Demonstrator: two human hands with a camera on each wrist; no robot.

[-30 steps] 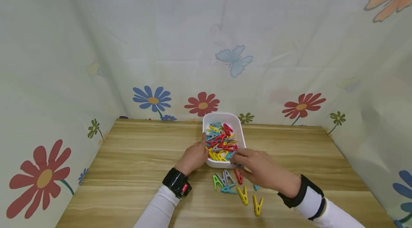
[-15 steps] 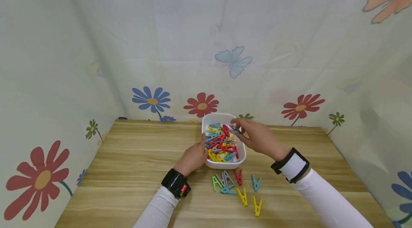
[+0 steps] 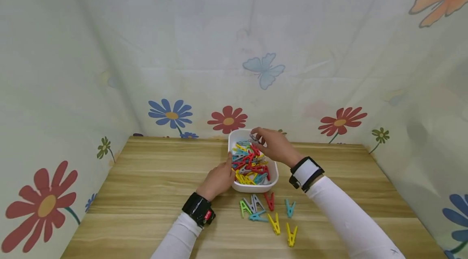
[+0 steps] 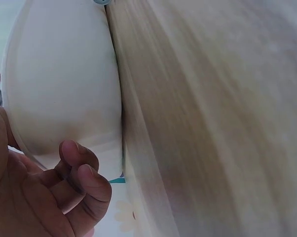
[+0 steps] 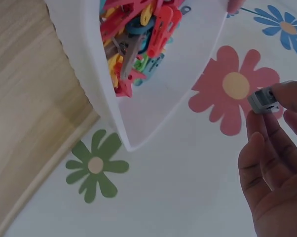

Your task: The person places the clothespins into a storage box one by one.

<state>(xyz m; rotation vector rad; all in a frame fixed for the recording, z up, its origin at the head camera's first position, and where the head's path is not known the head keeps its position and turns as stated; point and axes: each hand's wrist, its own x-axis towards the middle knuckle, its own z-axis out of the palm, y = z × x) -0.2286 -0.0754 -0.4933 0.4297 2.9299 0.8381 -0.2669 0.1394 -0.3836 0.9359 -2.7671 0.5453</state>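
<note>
My right hand pinches a grey clothespin between thumb and fingertips. It hovers over the far end of a white plastic bin. Inside the bin lies a heap of red, yellow, blue, green and grey clothespins. At the bin's left side, my left hand holds the rim, thumb at the edge. In the left wrist view its bent fingers lie by the outer wall.
On the table in front of the bin lie loose clothespins: a green one, grey ones, a red one, blue ones and yellow ones. A flower-printed curtain stands behind the table.
From the bin's near right corner, my right hand has moved to its far end with the grey clothespin in its fingers. My left hand has stayed at the bin's left side.
</note>
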